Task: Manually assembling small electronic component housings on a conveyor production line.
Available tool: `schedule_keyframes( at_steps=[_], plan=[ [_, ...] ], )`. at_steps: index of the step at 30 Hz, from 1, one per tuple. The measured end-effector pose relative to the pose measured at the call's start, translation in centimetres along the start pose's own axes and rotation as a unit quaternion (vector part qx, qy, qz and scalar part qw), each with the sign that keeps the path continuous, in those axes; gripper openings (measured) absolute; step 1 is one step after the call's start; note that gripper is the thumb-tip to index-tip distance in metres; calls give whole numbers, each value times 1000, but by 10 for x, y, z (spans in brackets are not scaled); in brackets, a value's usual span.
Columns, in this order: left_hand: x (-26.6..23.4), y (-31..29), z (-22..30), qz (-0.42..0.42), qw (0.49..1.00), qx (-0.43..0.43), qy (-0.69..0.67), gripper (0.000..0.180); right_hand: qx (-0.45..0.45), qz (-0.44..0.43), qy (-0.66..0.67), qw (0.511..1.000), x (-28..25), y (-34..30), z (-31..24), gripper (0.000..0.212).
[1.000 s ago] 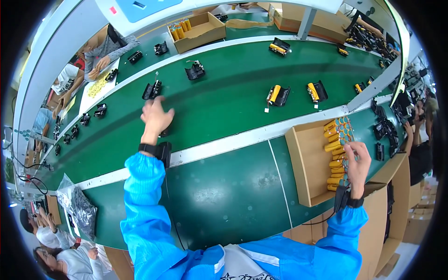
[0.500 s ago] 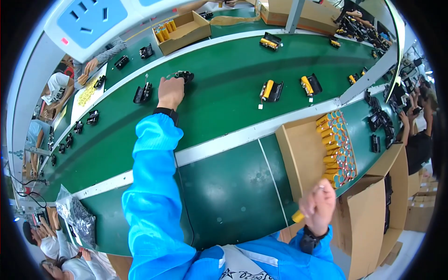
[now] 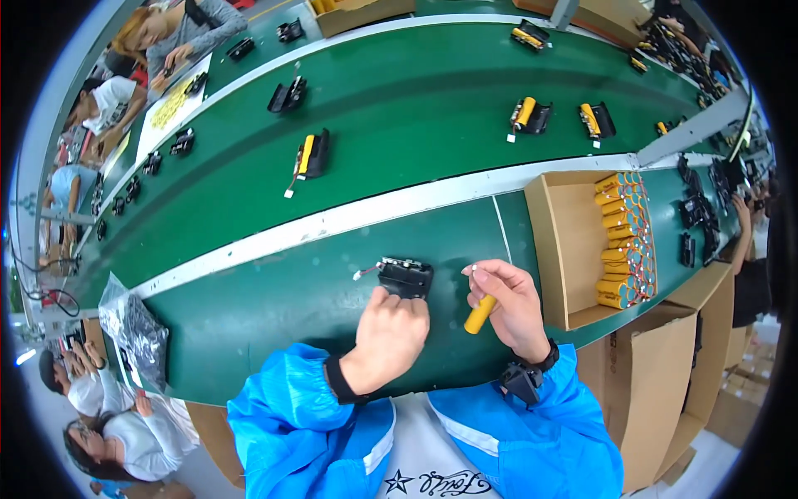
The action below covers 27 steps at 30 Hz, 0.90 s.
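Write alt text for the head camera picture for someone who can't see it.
A person in blue sleeves holds a black holder with the left hand and a yellow battery in the right hand at a green conveyor belt. A cardboard box of yellow batteries sits to the right.

Black holder (image 3: 406, 277) flat on green table; yellow cell (image 3: 480, 314) tilted.

A black holder (image 3: 406, 277) lies on the green belt (image 3: 274, 299) by the left hand (image 3: 389, 337); the right hand (image 3: 509, 306) grips a yellow cell (image 3: 480, 314).
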<state>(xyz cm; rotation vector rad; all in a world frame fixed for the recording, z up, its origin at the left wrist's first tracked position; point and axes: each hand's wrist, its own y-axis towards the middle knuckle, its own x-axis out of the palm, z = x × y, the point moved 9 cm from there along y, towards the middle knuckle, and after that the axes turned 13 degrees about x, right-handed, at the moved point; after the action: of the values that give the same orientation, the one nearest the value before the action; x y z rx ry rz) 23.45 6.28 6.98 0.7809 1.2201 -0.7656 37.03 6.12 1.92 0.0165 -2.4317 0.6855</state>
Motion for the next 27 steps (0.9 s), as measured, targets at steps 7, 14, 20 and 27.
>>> schedule_keyframes(
  at_steps=[7, 14, 20, 27],
  plan=[
    [-13, -14, -18, 124, 932, -97, -325, 13, 48, -2, -139, 989, 6, -10, 34, 13],
    [1, -23, -29, 122, 912, -55, -387, 13, 76, -65, -204, 974, 35, -15, 55, 9],
    [-8, -17, -51, 153, 944, 10, -292, 22, 97, -85, -120, 984, 40, -5, 72, 8],
    [32, -22, -69, 98, 982, -64, -146, 44, 13, -11, -115, 993, 49, 18, 65, 10]
  ],
)
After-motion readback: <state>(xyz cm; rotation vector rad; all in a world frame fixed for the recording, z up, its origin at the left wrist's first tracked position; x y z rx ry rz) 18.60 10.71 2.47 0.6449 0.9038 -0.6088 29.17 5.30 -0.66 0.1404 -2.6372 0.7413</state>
